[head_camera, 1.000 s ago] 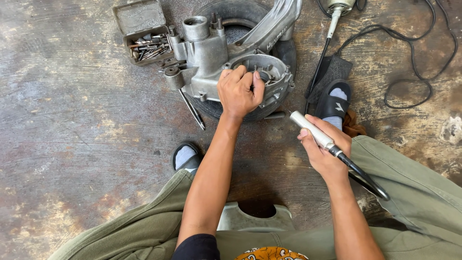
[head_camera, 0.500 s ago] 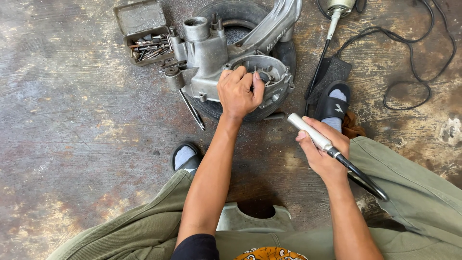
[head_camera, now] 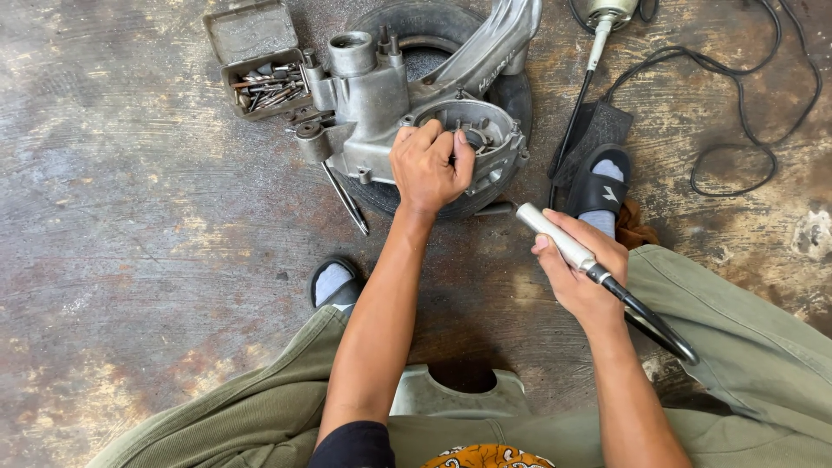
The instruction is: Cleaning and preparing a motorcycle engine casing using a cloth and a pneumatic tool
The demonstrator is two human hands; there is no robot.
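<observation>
A tin of loose bits (head_camera: 260, 82) lay open on the floor. The left hand (head_camera: 427, 166) pressed fingers into the engine casing (head_camera: 381, 113) propped on a tyre; the right hand (head_camera: 582, 273) gripped a rotary handpiece (head_camera: 555, 236). If the handpiece ran while those fingers rested there, it could catch them.

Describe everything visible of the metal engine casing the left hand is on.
The engine casing is dull grey cast metal, grimy, lying on a black tyre on the stained floor. It has a round upright port at top left, a curved arm sweeping up right, and an open circular cavity with parts inside. The left hand rests on that cavity's rim, fingers curled in. A thin rod pokes out beneath it.
</observation>
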